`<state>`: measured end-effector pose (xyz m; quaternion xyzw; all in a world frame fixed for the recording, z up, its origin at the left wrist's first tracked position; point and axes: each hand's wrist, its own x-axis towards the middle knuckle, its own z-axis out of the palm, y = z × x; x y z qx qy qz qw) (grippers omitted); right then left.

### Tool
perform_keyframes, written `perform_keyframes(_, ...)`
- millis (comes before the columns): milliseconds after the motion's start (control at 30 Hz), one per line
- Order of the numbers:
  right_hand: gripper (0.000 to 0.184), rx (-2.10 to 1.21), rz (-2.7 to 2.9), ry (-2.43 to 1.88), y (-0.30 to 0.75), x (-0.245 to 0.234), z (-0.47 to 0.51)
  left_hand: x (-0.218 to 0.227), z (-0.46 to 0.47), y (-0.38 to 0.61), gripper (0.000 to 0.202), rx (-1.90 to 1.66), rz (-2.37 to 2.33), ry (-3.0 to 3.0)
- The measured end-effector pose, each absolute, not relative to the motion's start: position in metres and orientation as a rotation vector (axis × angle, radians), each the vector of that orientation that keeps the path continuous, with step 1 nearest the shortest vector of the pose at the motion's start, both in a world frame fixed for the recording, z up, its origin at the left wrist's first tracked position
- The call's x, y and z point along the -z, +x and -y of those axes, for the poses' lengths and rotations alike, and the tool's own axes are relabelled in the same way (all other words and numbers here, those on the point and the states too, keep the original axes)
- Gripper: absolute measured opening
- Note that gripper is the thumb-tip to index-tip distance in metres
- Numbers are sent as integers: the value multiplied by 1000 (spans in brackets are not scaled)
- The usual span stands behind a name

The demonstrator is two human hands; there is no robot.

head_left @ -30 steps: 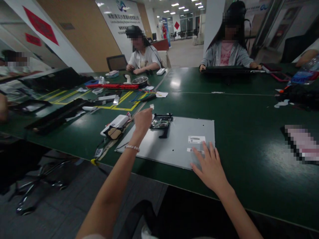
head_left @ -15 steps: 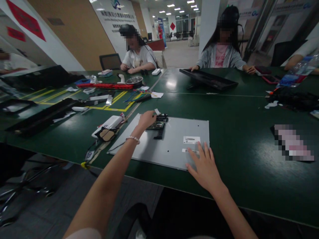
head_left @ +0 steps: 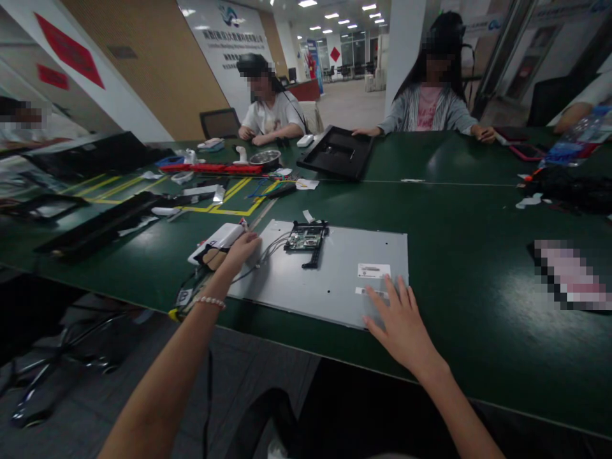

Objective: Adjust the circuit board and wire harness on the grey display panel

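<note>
A flat grey display panel lies back side up on the table in front of me, with white labels near its right end. On it sits a green circuit board in a black plastic bracket, and thin grey cables run from it towards the left edge. My left hand is at that left edge, its fingers bent together over it; the thumb is hidden. My right hand rests open on the panel's lower right corner, fingers spread.
A white device with a taped roll stands left of the panel. A phone lies to the right. Across the table, a person's hand touches a black casing. Long black frame parts and a red strip lie on the left.
My left hand has left the circuit board and moved left and down to the panel's left edge, uncovering board and cables. My right hand stays put. The person opposite has tilted and shifted the black casing.
</note>
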<state>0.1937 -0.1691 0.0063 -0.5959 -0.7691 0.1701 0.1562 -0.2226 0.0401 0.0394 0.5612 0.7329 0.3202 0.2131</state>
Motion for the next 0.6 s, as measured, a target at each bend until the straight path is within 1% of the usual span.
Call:
perform_keyframes(100, 60, -623, 2101, -1638, 202, -3, 171, -39, -38, -225, 28, -978, -1948, 1444)
perform_keyframes(233, 65, -830, 1660, -1618, 218, 6, 167, -43, -36, -221, 27, -1028, -1893, 1316)
perform_keyframes(367, 65, -973, 1310, -1515, 228, 15, 162, -48, -29, -216, 23, -1025, -1884, 1275)
perform_keyframes(600, 67, -1142, 1093, -1374, 234, 15, 163, -43, -25, -220, 26, -1050, -1852, 1180)
